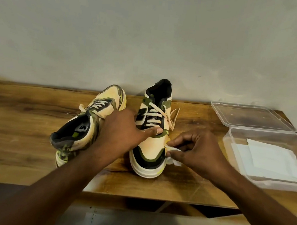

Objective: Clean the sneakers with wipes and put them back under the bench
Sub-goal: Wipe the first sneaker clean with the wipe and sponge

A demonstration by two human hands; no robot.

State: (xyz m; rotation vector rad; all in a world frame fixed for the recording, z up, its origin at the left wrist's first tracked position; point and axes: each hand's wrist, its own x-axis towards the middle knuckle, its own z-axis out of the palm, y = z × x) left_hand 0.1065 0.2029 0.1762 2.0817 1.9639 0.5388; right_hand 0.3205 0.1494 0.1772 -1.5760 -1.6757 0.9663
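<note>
Two cream, olive and black sneakers stand on my worktop (37, 114). The right sneaker (151, 130) is upright, toe toward me, laces loose. The left sneaker (84, 123) points its toe away, tipped on its side. A crumpled white wipe (173, 156) touches the right sneaker's side.

Left arm: bare forearm reached forward and to the right from lower left.
Left hand (123, 130): palm down, fingers spread, thumb extended rightward, resting on the right sneaker (150, 144).
Right arm: bare forearm entered from lower right, angled leftward.
Right hand (194, 148): fingers curled, pinching a white wipe (173, 156) against the sneaker's side.
</note>
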